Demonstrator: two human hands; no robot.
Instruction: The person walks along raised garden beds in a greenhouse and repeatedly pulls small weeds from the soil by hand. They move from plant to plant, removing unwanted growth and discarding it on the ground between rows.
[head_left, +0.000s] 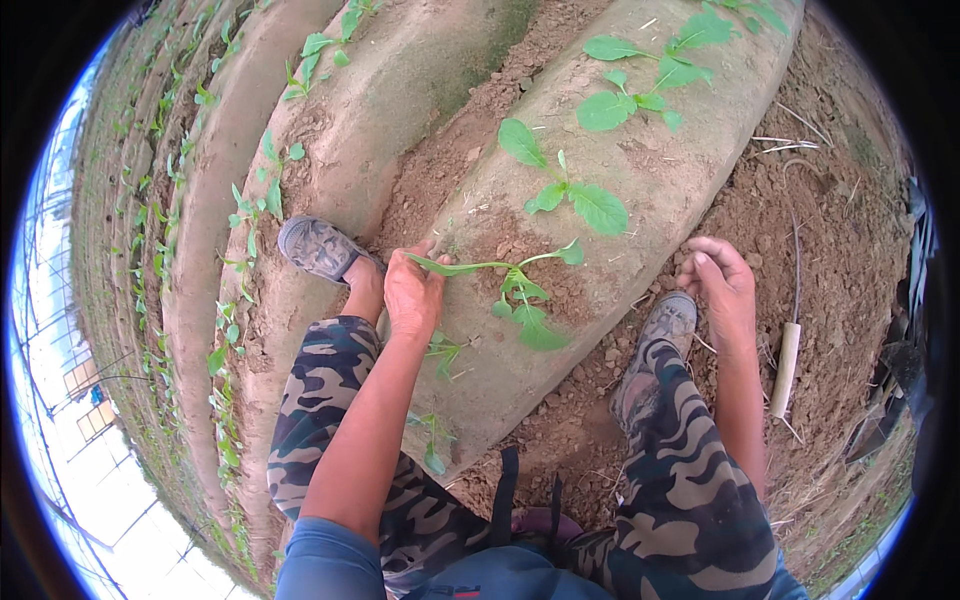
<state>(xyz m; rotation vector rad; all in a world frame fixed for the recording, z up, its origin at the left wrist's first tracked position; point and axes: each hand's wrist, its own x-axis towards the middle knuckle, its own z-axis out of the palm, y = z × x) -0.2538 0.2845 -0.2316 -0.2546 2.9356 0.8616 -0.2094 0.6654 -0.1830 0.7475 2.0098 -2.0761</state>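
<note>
My left hand (416, 291) is at the leaf tip of a leafy green seedling (517, 279); whether its fingers grip that leaf cannot be told. This seedling grows from loose soil on a raised bed covered with dusty film (487, 397). Above my right shoe is my right hand (720, 281), its fingers curled and close together; whether anything small is between them is hidden. Farther up the same bed grow another broad-leaved seedling (566, 187) and a further one (637, 99). Small seedlings (444, 351) stand nearer my body.
A thin rod tool with a pale handle (786, 367) lies on the bare soil at right. My shoes (319, 247) are on either side of the bed. More planted beds (202, 172) run along the left. Dark crumpled sheeting (904, 360) lies at the far right.
</note>
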